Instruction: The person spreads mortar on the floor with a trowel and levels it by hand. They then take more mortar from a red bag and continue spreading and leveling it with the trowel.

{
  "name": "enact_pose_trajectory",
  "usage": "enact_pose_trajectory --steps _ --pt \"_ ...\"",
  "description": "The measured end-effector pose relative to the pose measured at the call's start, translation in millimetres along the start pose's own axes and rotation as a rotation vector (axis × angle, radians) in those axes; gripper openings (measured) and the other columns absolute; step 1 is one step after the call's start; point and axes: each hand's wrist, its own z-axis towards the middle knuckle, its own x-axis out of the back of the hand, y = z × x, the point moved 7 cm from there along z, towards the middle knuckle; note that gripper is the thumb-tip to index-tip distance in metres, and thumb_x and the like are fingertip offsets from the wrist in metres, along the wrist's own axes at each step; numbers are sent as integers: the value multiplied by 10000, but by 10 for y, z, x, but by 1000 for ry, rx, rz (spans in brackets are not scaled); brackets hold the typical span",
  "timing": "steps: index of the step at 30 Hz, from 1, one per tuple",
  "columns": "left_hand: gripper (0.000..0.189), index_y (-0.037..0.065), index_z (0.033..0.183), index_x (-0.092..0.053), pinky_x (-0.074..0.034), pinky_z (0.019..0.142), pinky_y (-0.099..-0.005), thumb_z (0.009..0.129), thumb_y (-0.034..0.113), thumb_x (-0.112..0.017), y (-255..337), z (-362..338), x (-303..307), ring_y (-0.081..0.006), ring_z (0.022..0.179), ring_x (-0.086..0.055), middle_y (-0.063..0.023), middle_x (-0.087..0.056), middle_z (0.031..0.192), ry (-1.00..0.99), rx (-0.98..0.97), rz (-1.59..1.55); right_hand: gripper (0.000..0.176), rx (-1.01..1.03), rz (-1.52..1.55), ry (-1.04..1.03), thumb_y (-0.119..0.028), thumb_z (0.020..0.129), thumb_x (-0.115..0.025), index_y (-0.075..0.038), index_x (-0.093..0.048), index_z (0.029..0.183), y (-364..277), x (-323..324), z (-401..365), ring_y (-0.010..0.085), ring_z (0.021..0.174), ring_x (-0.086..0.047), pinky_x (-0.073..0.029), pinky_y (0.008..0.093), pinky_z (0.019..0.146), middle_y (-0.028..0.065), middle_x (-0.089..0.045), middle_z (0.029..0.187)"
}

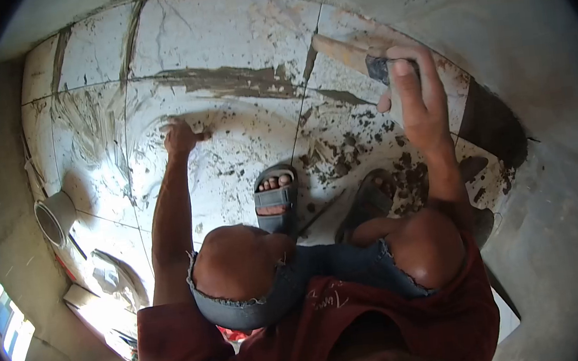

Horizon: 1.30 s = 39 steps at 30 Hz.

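My right hand (417,96) is closed around a tool with a wooden shaft (340,52) and a black part (379,68) beside the fingers. The shaft points away to the upper left, over the tiles near the wall; the tool's exact kind is hidden by my grip. On the left, my left hand (182,135) rests with spread fingers on a white floor tile (241,123), holding nothing. Grey mortar (229,81) is smeared along the tile joints, and dark crumbs (342,154) lie scattered in front of my feet.
My sandalled foot (276,189) stands on the tiles between my hands. A short grey pipe (57,217) sits by the left wall. Along the right wall (550,181) there is a dark untiled patch (493,124). Window light falls from the lower left.
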Motion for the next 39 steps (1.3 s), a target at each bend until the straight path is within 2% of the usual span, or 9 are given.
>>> enact_pose_trajectory --steps 7,9,14,17,21,27,30,35,39 --pt "1242 -218 1273 -205 -485 853 -375 492 517 -831 -7 162 46 -394 1070 -542 -412 -431 1178 100 -120 8 319 11 -151 -41 -351 946 -407 -45 -474 1002 -21 -82 50 178 532 -572 -452 302 527 144 -606 803" --pt "937 -52 1166 -509 -478 825 -398 483 501 -834 -126 220 -38 -314 1030 -574 -241 -512 1206 40 30 15 317 58 29 45 -345 940 -424 -36 -467 999 -214 -3 -75 230 522 -562 -449 362 560 172 -598 777" --pt "869 -9 1132 -553 -483 817 -406 506 535 -810 -28 95 61 -337 1023 -571 -249 -541 1148 185 -5 44 303 3 -163 -117 -335 947 -422 -42 -468 1009 81 -172 64 174 525 -550 -435 297 506 105 -585 712" --pt "1230 -225 1264 -213 -484 855 -382 500 514 -831 -15 111 30 -396 1081 -534 -325 -431 1257 16 -56 -21 299 17 -49 -31 -317 942 -445 -26 -457 1007 -190 -70 -93 238 555 -559 -449 351 565 145 -572 708" --pt "915 -60 1153 -517 -478 835 -400 513 521 -816 -16 117 34 -325 1022 -577 -230 -559 1135 121 -32 47 314 34 -153 -113 -322 939 -453 -20 -464 1026 82 -237 82 245 648 -586 -462 361 625 149 -581 730" --pt "950 -102 1136 -498 -483 805 -406 513 545 -808 29 59 61 -318 945 -614 -224 -627 977 -100 -30 7 298 59 -144 -83 -312 942 -442 -18 -464 987 -153 -170 -83 332 707 -608 -455 396 649 198 -607 774" --pt "969 -117 1139 -479 -494 787 -405 512 543 -809 87 1 174 -332 912 -622 -230 -625 971 239 -106 53 276 26 -223 -170 -301 951 -422 -31 -456 998 56 -295 79 231 674 -611 -451 362 603 161 -582 717" --pt "1224 -234 1257 -222 -485 841 -378 506 524 -819 98 -73 193 -350 1067 -557 -326 -509 1160 -69 32 -52 338 20 -64 -81 -368 946 -416 -39 -460 1008 -123 -146 -98 134 505 -533 -427 279 493 86 -562 806" --pt "1248 -238 1251 -233 -485 846 -363 475 542 -824 -5 90 63 -350 1079 -549 -327 -512 1155 77 -17 28 328 35 -184 -170 -356 943 -426 -47 -479 1037 62 -255 66 116 505 -507 -426 272 495 60 -559 763"
